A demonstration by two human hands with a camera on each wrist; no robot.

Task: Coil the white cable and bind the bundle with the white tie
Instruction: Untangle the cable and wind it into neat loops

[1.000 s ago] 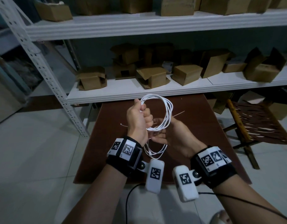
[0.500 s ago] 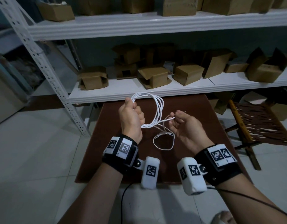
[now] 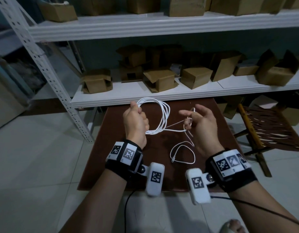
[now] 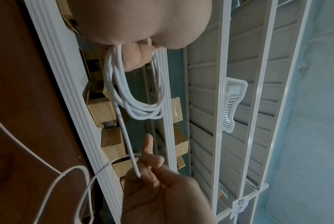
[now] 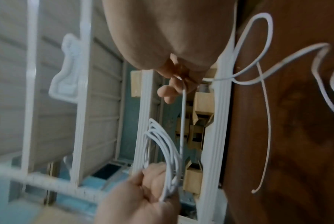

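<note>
My left hand (image 3: 135, 118) grips a coil of white cable (image 3: 164, 115) of several loops above the brown table (image 3: 128, 165). The coil (image 4: 135, 109) hangs from its curled fingers. One strand runs from the coil to my right hand (image 3: 201, 125), whose curled fingers pinch it (image 5: 182, 97) while the index finger points out. The cable's loose tail loops on the table and ends in a plug (image 3: 173, 160). A thinner white strand (image 5: 269, 136), perhaps the tie, dangles by the right hand; I cannot tell what holds it.
A white shelf edge (image 3: 162, 96) runs just beyond the table, with several open cardboard boxes (image 3: 162, 79) on it. A perforated rack upright (image 3: 49, 78) stands at the left. A wooden slatted chair (image 3: 266, 128) is at the right. Tiled floor surrounds the table.
The hands have drawn apart: the left carried the coil leftward, the right went right along the strand. The right index finger has stretched out, and the loose tail has dropped lower.
</note>
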